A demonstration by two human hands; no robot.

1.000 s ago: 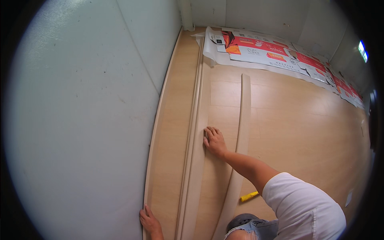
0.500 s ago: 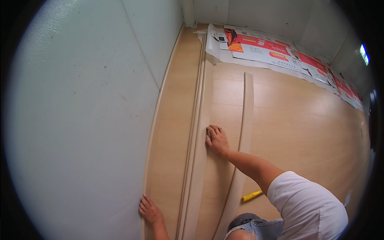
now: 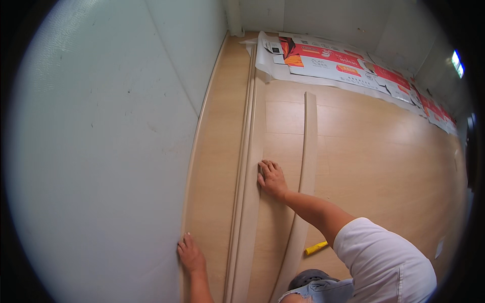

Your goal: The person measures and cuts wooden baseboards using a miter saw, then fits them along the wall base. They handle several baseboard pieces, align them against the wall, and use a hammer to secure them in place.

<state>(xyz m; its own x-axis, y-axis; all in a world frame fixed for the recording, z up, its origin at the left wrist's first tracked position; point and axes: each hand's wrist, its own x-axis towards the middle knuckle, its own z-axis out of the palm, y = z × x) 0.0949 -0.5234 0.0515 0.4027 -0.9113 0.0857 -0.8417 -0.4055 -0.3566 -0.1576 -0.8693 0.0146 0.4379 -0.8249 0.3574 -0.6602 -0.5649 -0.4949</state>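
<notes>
A thin wood-coloured skirting strip (image 3: 199,124) runs along the foot of the pale wall. My left hand (image 3: 192,254) lies at this strip's near part, fingers stretched out and their tips against it. To its right, long beige trim boards (image 3: 251,197) lie side by side on the floor, pointing away from me. My right hand (image 3: 273,179) rests its fingertips on their right edge, the fingers slightly bent and not wrapped round anything. Farther right lies a separate beige trim board (image 3: 309,131), beneath my right forearm.
A yellow tool handle or tube (image 3: 316,248) is on the wood-look floor (image 3: 374,166) by my knee. Flattened printed cardboard (image 3: 343,63) over white sheeting (image 3: 263,63) covers the far floor. The pale wall (image 3: 111,151) rises close on my left.
My left hand has slid a little forward along the wall strip, its fingers now more stretched. The right hand stays at the boards' edge. The view has shifted slightly.
</notes>
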